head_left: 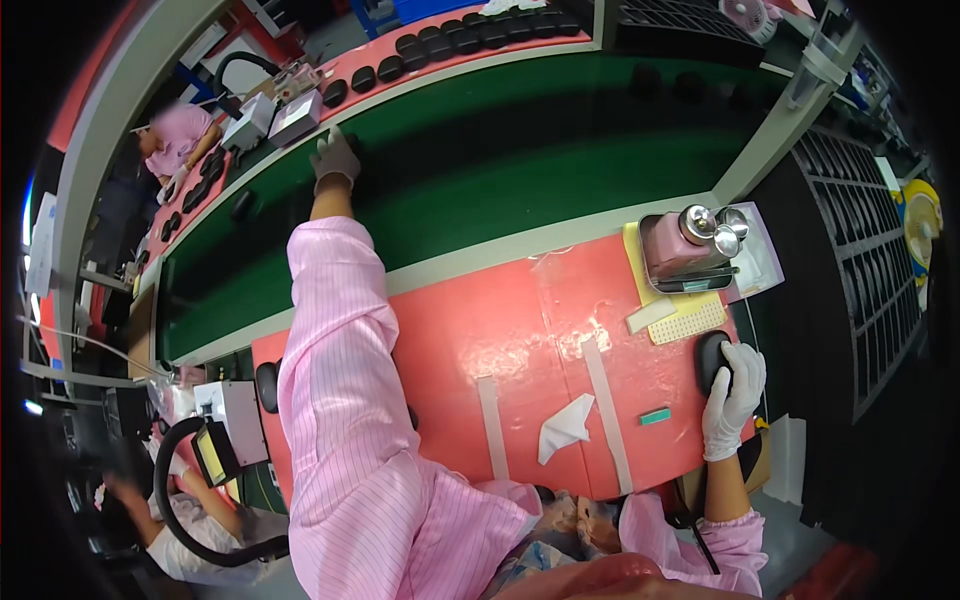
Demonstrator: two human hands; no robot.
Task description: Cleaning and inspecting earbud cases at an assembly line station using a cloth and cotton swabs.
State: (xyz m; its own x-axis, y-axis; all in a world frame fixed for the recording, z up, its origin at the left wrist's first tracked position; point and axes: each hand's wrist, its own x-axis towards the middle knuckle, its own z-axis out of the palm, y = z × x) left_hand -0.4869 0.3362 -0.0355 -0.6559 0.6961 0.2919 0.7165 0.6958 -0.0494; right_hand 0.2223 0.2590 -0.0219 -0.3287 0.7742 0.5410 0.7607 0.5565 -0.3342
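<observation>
My left arm, in a pink striped sleeve, stretches far over the green conveyor belt point(450, 150). My gloved left hand point(335, 160) is near the belt's far edge, fingers bent; a dark shape beside them blends into the shadow, so what they hold cannot be made out. At the right edge of the red-topped table point(460, 330), my white-gloved right hand point(735, 395) is closed on a smooth black oval case point(711, 362). Left of it lie a small green block point(655, 416) and a folded white cloth point(566, 430). Another black case point(267, 386) shows beside my left sleeve.
A metal tray point(655, 275) with pump-top containers point(680, 243) stands at the table's back right, beside a perforated yellow pad point(688, 324). A black rack point(850, 250) rises at right. Black cases point(440, 46) line the far shelf. Co-workers point(180, 140) work at left.
</observation>
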